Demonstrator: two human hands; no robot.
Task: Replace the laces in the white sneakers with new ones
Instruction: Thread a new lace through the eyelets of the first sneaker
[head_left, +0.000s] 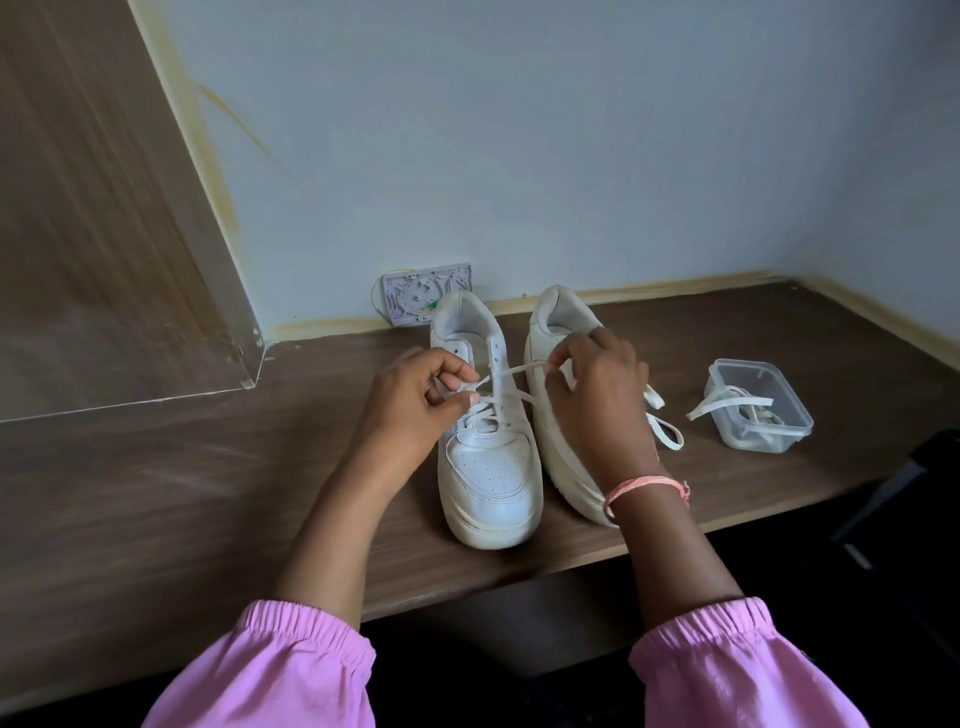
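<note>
In the head view, two white sneakers were seen side by side on the worktop (208, 467), toes toward the person. Over the left sneaker (485, 447), one lace (524, 370) end was pinched in the left hand (415, 400) fingers (457, 384) and the other in the right hand (597, 400), stretched across the eyelets. The right sneaker (558, 332) lay partly hidden behind the right hand. More laces were held in a clear container (758, 405) well to the right.

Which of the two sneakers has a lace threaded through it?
The left sneaker: both hands pinch its lace ends. The right sneaker beside it shows none threaded.
</note>
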